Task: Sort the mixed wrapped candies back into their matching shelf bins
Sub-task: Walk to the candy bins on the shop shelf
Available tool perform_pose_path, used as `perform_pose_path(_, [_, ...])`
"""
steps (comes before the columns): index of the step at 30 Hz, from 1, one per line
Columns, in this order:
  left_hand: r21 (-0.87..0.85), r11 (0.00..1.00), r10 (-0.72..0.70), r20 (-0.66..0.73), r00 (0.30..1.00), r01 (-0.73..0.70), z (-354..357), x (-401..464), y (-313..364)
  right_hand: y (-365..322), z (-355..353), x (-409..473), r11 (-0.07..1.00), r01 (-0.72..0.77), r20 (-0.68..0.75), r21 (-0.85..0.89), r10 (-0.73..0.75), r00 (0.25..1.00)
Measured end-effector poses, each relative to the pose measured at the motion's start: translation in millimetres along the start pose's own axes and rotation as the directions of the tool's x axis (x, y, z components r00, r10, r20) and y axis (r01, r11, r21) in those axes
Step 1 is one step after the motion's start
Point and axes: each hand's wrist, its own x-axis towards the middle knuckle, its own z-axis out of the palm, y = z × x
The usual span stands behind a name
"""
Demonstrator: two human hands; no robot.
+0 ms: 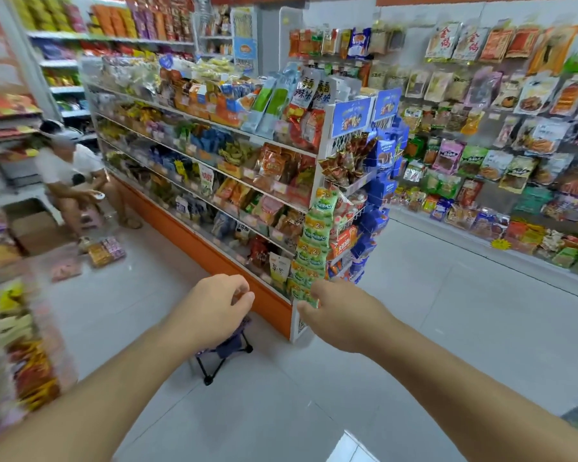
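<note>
My left hand [219,306] is stretched out in front of the gondola shelf [214,251], fingers curled; a small orange piece, seemingly a wrapped candy [238,297], shows pinched between thumb and fingers. My right hand [334,311] reaches to the shelf's end cap. Its thumb and fingers close on the lowest packet of a hanging strip of green packets [314,241]. The shelf's clear-fronted bins [247,181] hold many mixed wrapped sweets and snack bags.
A small folding stool [226,351] stands on the tiled floor below my left hand. A person sits at the aisle's far left [70,168], with packets [106,250] on the floor nearby. Snack bags hang on the right wall [498,128]. More stock lines the left edge [17,345].
</note>
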Motion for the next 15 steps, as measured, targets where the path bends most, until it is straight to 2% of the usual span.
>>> perform_pose_path(9, [-0.033,0.995,-0.09,0.006,0.996,0.091,-2.6,98.3,-112.5,-53.9,15.4,155.3,0.996,0.086,0.067,-0.018,-0.085,0.994])
perform_pose_path(15, [-0.078,0.973,-0.219,0.001,0.976,0.218,-16.0,138.5,-190.5,-112.0,21.8,250.0,0.982,0.186,0.108,-0.017,-0.183,0.977])
